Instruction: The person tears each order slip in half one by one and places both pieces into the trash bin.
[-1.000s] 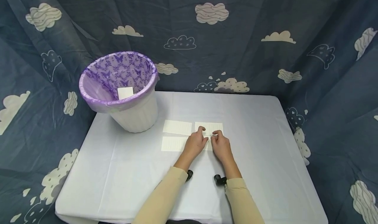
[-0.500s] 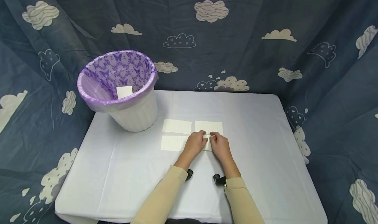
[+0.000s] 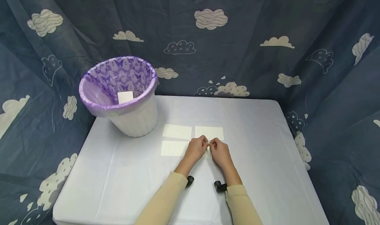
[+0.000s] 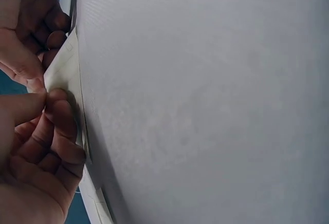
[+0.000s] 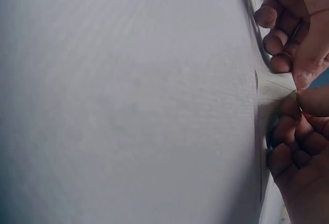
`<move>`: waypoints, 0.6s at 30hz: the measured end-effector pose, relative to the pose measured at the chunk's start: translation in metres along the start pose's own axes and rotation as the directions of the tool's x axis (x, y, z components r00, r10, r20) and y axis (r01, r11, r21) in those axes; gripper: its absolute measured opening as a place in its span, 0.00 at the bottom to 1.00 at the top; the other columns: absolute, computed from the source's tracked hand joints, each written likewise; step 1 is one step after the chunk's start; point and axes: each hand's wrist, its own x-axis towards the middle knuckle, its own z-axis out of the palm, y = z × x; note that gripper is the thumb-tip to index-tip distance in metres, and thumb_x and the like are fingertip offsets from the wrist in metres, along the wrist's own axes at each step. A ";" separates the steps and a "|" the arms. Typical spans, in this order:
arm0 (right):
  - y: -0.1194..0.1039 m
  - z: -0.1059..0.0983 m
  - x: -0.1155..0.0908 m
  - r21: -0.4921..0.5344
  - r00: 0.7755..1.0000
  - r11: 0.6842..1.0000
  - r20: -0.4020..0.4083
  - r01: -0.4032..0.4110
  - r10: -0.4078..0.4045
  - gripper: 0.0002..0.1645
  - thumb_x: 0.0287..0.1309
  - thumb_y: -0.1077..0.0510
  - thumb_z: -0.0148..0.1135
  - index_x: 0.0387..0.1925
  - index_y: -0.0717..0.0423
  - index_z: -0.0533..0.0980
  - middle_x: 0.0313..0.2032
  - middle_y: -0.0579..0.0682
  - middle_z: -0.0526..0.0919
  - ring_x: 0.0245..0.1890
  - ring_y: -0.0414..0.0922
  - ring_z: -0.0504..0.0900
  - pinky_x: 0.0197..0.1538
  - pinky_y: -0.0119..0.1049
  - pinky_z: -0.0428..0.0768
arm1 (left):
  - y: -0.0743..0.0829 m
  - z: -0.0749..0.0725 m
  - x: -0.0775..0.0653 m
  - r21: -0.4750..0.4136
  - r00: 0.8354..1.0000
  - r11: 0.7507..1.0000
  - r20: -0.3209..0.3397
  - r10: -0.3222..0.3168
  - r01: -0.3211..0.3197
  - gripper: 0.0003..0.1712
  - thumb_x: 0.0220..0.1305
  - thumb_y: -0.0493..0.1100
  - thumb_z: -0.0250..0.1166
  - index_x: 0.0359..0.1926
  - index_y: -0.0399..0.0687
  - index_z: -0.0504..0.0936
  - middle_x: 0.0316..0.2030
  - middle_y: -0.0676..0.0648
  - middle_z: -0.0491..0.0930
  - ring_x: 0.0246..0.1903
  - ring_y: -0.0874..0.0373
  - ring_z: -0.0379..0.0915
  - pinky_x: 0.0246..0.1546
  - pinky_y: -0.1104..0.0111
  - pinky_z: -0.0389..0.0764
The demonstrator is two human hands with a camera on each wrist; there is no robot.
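My left hand (image 3: 196, 150) and right hand (image 3: 220, 152) meet over the nearer right slip of pale paper (image 3: 208, 153). Thumbs and fingertips of both hands pinch its far edge side by side. In the left wrist view this paper (image 4: 67, 62) rises in a bent fold between the hands, the left hand lower in the picture. Faint printed lines show on the raised paper (image 5: 275, 86) in the right wrist view. Most of the slip is hidden by the hands. Just beyond them lies a second slip (image 3: 209, 132), flat on the table.
Two more pale slips, one farther (image 3: 177, 131) and one nearer (image 3: 174, 148), lie left of the hands. A white bin (image 3: 135, 121) with a purple butterfly liner stands at the table's back left, a white card (image 3: 125, 97) inside. White cloth covers the table (image 3: 255, 172); a cloud-print curtain (image 3: 249, 67) surrounds it.
Both hands have drawn closer together and slightly toward the body. Their fingertips now meet at the nearer right slip, whose far edge is lifted. The view has tilted slightly.
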 end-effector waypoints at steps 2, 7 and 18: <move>-0.001 -0.001 -0.001 -0.001 1.000 1.000 0.007 0.003 -0.003 0.06 0.73 0.60 0.62 0.40 0.59 0.81 0.28 0.50 0.82 0.27 0.42 0.75 0.32 0.32 0.72 | 0.001 -0.001 -0.001 -0.022 1.000 1.000 -0.002 0.010 -0.010 0.04 0.74 0.42 0.68 0.40 0.47 0.85 0.27 0.51 0.85 0.24 0.65 0.71 0.26 0.76 0.72; -0.009 -0.008 -0.005 -0.001 1.000 1.000 -0.008 0.019 -0.019 0.05 0.72 0.61 0.63 0.39 0.59 0.81 0.28 0.50 0.82 0.27 0.41 0.74 0.30 0.29 0.70 | 0.007 -0.007 -0.004 -0.088 0.999 0.996 -0.014 0.029 -0.030 0.05 0.74 0.40 0.68 0.37 0.47 0.85 0.27 0.52 0.83 0.23 0.67 0.68 0.26 0.77 0.71; -0.042 -0.034 -0.014 0.013 0.994 0.997 -0.078 0.080 -0.079 0.05 0.73 0.60 0.63 0.38 0.57 0.81 0.28 0.50 0.83 0.26 0.41 0.74 0.31 0.30 0.71 | 0.023 -0.036 -0.014 -0.232 0.995 0.972 -0.098 0.015 -0.038 0.04 0.73 0.42 0.69 0.37 0.51 0.86 0.28 0.55 0.83 0.26 0.69 0.72 0.27 0.77 0.74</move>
